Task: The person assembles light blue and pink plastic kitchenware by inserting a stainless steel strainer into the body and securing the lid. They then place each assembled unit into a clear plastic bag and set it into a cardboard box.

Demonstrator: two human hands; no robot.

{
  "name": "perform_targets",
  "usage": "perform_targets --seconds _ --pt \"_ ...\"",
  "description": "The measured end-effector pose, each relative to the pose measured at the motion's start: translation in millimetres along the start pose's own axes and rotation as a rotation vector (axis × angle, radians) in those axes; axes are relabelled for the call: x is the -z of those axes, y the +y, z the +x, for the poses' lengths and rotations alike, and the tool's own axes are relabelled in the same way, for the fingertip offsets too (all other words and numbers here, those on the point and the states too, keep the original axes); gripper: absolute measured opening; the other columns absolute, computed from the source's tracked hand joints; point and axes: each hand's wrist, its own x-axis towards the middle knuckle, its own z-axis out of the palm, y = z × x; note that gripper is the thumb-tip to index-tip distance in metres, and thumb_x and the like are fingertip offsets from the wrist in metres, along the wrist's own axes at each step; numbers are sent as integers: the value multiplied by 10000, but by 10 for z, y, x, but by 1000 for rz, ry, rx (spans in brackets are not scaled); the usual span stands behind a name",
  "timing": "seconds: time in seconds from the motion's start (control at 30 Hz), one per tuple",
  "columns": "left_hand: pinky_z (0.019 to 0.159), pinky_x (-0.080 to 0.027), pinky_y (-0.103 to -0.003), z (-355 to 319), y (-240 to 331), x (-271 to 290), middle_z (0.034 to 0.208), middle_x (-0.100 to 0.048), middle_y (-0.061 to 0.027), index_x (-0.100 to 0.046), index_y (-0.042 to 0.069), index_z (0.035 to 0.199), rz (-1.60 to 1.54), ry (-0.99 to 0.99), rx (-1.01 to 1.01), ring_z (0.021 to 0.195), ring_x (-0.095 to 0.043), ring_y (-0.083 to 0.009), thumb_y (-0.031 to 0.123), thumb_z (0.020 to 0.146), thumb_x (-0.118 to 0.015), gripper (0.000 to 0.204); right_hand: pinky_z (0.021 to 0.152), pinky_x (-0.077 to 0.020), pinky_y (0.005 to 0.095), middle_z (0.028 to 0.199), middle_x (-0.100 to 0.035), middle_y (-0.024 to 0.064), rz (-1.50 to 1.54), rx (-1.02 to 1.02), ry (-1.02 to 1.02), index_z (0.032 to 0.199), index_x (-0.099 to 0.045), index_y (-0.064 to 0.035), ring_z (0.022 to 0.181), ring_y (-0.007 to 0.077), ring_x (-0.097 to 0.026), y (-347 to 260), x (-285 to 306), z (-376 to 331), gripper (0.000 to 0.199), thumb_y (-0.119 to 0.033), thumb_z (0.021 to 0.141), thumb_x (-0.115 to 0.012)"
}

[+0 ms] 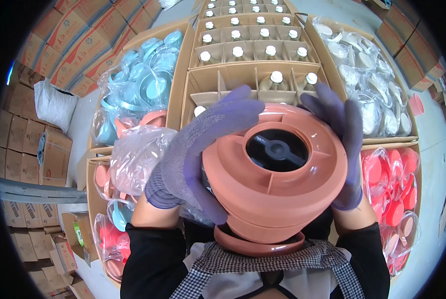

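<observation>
Close in front of my chest is a salmon-pink, round plastic jug body, tilted with its ringed end facing up. A black disc with a raised centre sits inside that end's round opening. My left hand, in a purple-grey glove, grips the jug body's left side, its fingers reaching over the far rim. On the other side, my right hand, gloved alike, holds the jug body; part of the palm is hidden behind it. Below the body, a curved pink rim shows near my checked apron.
A divided carton ahead holds several white-capped bottles. Bagged blue parts fill a carton at left, white ones one at right. Bagged red parts lie nearer right. A clear bag lies beside my left wrist.
</observation>
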Motion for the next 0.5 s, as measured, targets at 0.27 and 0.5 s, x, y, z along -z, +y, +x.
perform_targets --seconds 0.27,0.5 --pt "1025 -594 -436 693 -447 61 1355 -653 -180 -574 1 1424 -1012 270 202 1230 -675 -316 249 993 -686 510 1201 -395 500 1550 -518 189 -107 37 -25 1556 -450 -37 1452 343 -479 78 159 1120 693 -396 1008 -674" --pt "881 -629 -362 737 -750 -277 1199 -726 -144 -639 1 1311 -700 419 195 1130 -716 -226 290 879 -833 554 1099 -488 492 1484 -495 224 -940 424 -206 1539 -462 -90 1281 446 -567 663 -23 1133 784 -212 844 -805"
